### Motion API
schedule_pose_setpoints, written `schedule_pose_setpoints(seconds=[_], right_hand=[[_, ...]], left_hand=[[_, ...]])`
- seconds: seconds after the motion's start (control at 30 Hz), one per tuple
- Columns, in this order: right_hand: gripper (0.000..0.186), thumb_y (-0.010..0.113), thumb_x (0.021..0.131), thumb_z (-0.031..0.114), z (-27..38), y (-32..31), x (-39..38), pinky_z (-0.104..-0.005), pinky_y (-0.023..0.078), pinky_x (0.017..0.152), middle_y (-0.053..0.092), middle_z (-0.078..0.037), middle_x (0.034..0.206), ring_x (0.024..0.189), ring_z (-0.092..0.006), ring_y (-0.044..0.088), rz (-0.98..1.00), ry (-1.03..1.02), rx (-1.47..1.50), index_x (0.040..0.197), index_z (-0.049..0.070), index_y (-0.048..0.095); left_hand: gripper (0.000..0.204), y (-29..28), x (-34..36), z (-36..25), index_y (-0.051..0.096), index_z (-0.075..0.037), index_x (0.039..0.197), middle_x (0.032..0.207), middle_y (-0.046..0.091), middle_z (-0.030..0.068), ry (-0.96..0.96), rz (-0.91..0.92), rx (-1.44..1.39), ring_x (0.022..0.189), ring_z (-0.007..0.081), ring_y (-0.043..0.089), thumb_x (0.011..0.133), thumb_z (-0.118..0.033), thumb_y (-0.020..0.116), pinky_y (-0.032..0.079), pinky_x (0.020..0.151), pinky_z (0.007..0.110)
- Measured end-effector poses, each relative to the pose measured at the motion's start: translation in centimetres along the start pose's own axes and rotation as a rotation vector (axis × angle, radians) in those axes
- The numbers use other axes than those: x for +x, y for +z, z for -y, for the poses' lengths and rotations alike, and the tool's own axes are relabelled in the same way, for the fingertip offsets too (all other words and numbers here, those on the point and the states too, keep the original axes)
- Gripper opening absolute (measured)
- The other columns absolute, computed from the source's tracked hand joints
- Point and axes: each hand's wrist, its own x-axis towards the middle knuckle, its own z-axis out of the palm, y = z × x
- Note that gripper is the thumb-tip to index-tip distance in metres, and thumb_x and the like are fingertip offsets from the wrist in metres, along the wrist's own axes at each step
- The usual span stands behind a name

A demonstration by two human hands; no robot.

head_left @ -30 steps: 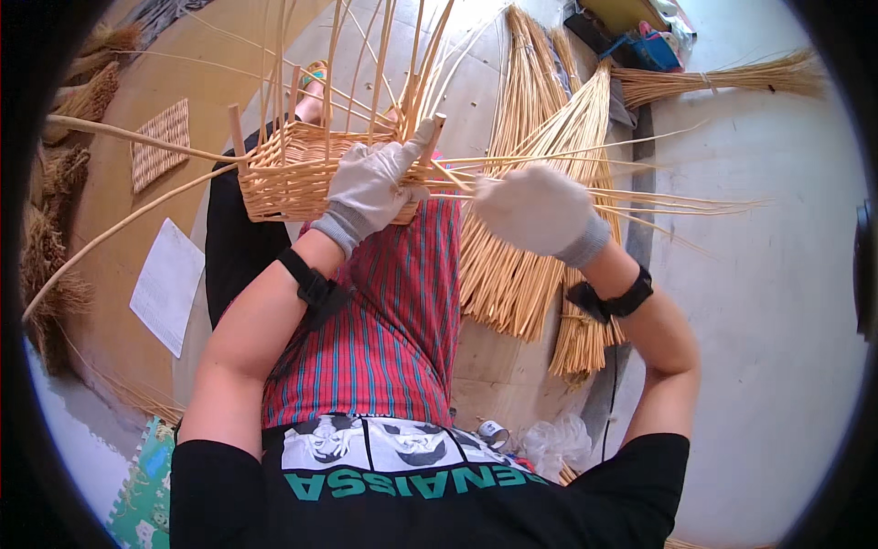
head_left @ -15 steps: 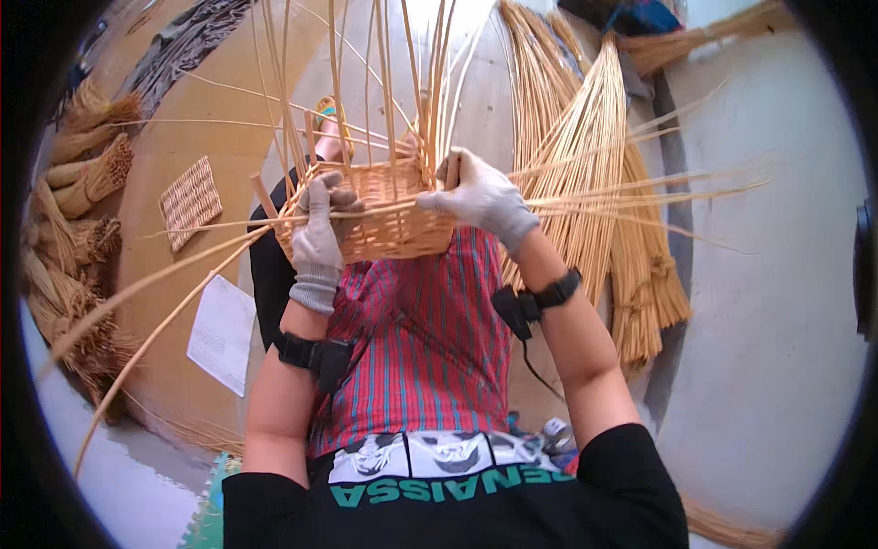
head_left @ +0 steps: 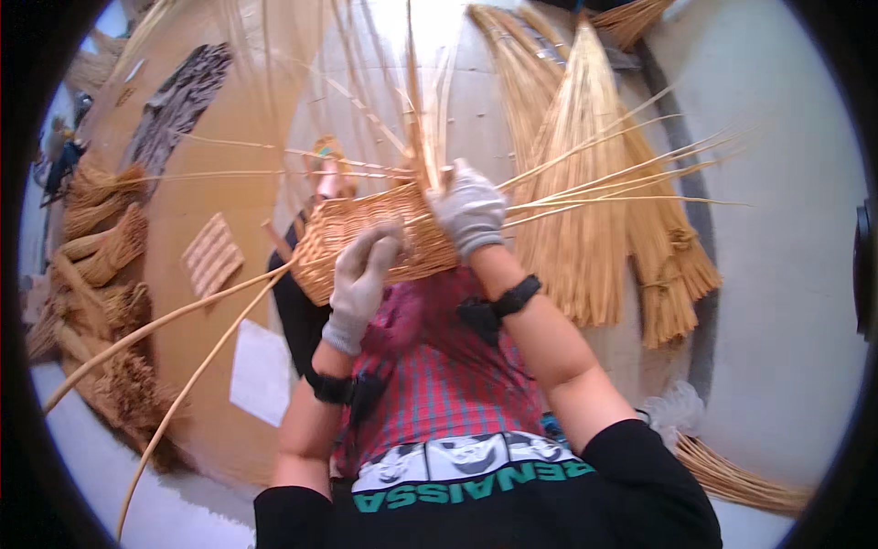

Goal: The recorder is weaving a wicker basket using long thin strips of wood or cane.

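Note:
The wicker basket [head_left: 352,220] is partly woven and sits tilted over my lap, with long upright stakes [head_left: 412,82] rising from its far side, several of them blurred. At the basket's right corner, my gloved right hand [head_left: 471,209] is closed around the corner and the stakes beside it. My gloved left hand [head_left: 361,279] lies against the basket's near wall, its fingers drawn together at the middle; what they pinch, if anything, is hidden. Two thicker rods [head_left: 178,316] stick out from the left corner. Several thin weaving strands [head_left: 622,199] stretch out to the right beyond my right hand.
Large bundles of pale rods [head_left: 576,183] lie on the floor at right. More tied bundles [head_left: 114,247] line the left side. A small woven square [head_left: 212,256] and a white sheet [head_left: 260,371] lie left of my leg. A clear plastic bag [head_left: 675,409] is at lower right.
My left hand has moved right and nearer, from the left corner to the middle of the near wall. The basket has turned and tilted. My right hand stays at its right corner.

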Motion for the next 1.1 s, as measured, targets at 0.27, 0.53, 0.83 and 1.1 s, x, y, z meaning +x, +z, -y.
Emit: schedule_pose_setpoints(seconds=[0.27,0.53,0.83,1.1], right_hand=[[0.04,0.078,0.082,0.028,4.6,-3.3,-6.0,-0.0422,0.053,0.08,0.069,-0.012,0.1,0.094,-0.0317,0.066,-0.672,-0.459,0.56,0.114,0.009,0.065],[0.039,0.07,0.081,0.05,15.1,-2.2,-18.8,-0.0459,0.051,0.071,0.066,-0.012,0.074,0.077,-0.0346,0.066,0.647,-1.488,0.734,0.086,0.011,0.067],[0.033,0.048,0.106,0.035,3.3,-0.7,-4.5,-0.0376,0.054,0.068,0.061,-0.001,0.078,0.072,-0.0171,0.062,0.548,-0.23,2.047,0.097,0.006,0.062],[0.009,0.06,0.102,0.014,-1.1,1.9,-4.2,-0.0307,0.06,0.076,0.069,-0.006,0.092,0.081,-0.0164,0.069,0.546,0.171,1.778,0.102,0.005,0.062]], left_hand=[[0.057,-13.0,-6.9,2.9,0.062,0.002,0.116,0.106,0.065,0.0141,0.277,-0.363,-0.557,0.112,0.0279,0.061,0.108,-0.047,0.034,0.051,0.1,0.044],[0.068,-10.7,-2.2,1.5,0.063,0.0,0.099,0.086,0.064,0.0107,0.224,-0.613,-0.234,0.092,0.0232,0.063,0.105,-0.06,0.032,0.049,0.093,0.039],[0.079,-11.9,2.3,1.5,0.062,-0.009,0.07,0.053,0.046,0.0008,-0.063,-0.342,-0.584,0.041,0.0141,0.037,0.095,-0.078,0.032,0.047,0.055,0.026],[0.053,-10.5,-2.0,1.8,0.042,-0.002,0.147,0.113,0.061,0.0096,-0.111,-0.189,-0.077,0.116,0.0241,0.057,0.097,-0.011,0.058,0.043,0.107,0.039]])
